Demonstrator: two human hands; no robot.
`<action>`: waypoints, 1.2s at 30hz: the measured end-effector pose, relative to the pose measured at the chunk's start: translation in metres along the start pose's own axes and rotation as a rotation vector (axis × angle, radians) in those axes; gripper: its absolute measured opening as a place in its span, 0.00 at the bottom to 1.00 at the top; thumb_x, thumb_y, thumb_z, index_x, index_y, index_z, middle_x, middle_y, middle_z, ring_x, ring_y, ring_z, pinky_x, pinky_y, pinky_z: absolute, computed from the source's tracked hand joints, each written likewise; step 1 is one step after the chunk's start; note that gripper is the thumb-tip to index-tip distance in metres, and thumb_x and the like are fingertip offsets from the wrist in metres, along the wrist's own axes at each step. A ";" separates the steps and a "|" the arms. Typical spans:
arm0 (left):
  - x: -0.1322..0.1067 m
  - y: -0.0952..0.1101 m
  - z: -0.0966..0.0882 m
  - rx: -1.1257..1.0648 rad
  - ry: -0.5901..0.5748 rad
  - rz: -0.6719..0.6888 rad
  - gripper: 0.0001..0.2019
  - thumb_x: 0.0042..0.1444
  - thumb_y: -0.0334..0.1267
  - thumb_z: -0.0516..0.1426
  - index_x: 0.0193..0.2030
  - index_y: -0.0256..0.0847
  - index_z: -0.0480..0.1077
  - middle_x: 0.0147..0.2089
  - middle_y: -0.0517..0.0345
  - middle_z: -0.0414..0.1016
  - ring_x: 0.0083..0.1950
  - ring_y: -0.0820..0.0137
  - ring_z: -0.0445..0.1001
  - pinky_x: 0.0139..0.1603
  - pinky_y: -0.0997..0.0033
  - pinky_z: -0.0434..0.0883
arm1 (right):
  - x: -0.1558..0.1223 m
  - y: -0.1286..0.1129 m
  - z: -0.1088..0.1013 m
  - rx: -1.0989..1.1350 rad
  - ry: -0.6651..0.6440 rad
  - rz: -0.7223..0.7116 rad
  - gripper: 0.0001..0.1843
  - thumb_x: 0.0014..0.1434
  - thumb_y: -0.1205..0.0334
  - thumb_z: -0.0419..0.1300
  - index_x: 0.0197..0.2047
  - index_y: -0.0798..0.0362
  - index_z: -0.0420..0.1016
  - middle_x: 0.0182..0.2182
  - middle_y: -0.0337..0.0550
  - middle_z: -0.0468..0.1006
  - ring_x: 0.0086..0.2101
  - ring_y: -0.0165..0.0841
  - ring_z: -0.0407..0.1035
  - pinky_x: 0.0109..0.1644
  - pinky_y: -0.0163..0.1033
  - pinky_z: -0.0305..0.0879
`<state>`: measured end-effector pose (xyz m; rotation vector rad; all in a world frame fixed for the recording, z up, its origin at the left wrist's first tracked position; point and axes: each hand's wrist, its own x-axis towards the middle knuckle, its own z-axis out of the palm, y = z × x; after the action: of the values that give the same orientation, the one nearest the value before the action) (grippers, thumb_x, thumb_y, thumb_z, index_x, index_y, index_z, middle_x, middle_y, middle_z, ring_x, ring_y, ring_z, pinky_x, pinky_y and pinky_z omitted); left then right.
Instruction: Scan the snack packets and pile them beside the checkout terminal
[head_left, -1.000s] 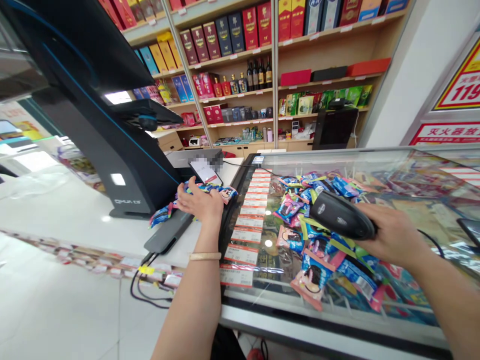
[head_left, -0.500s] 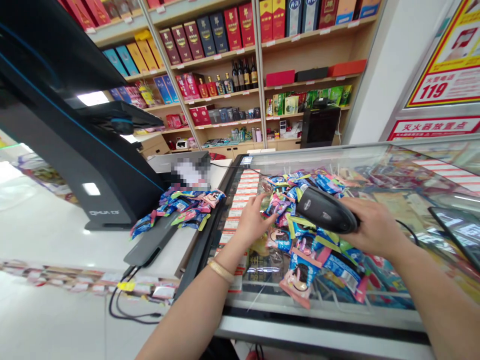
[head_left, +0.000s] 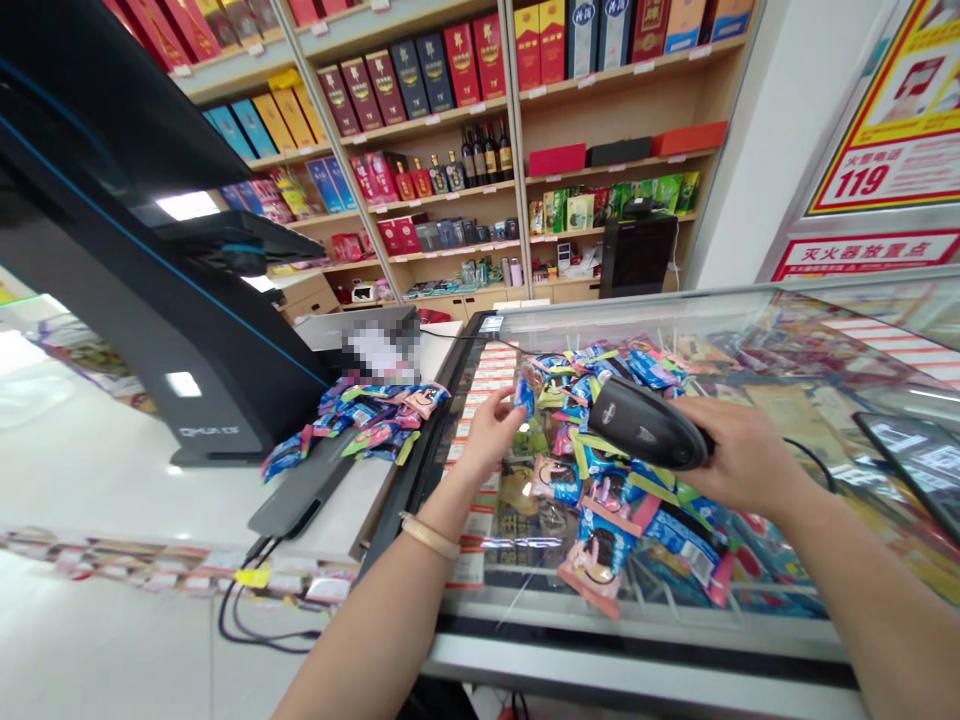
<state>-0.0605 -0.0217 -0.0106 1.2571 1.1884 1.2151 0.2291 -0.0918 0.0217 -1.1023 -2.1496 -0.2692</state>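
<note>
My right hand (head_left: 742, 455) grips a black barcode scanner (head_left: 645, 425) held over a heap of small snack packets (head_left: 622, 500) on the glass counter (head_left: 787, 330). My left hand (head_left: 489, 435) pinches one small blue packet (head_left: 525, 392) lifted just left of the scanner's nose, above a row of red and white price labels (head_left: 487, 395). A second heap of packets (head_left: 367, 415) lies to the left on the white counter, beside the black checkout terminal (head_left: 150, 300).
A dark keyboard (head_left: 300, 490) with trailing cables lies under the left heap. A phone or tablet (head_left: 915, 465) rests on the glass at the right. Shelves of boxed goods and bottles (head_left: 465, 150) fill the back wall, with a black monitor (head_left: 637, 255) in front.
My left hand left the left-hand heap, crossed right to the big heap on the glass and now holds one blue packet up by the scanner. The scanner shifted slightly left.
</note>
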 end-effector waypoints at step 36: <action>-0.014 0.015 0.003 -0.551 -0.348 -0.158 0.11 0.59 0.34 0.59 0.48 0.34 0.72 0.42 0.46 0.83 0.40 0.63 0.84 0.38 0.71 0.79 | 0.004 -0.008 -0.005 0.077 -0.035 -0.074 0.09 0.59 0.56 0.58 0.40 0.51 0.75 0.33 0.45 0.82 0.32 0.38 0.77 0.34 0.39 0.69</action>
<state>-0.0580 -0.0364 0.0041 0.8903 0.6241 1.0552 0.2236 -0.0961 0.0291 -0.9924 -2.2159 -0.2007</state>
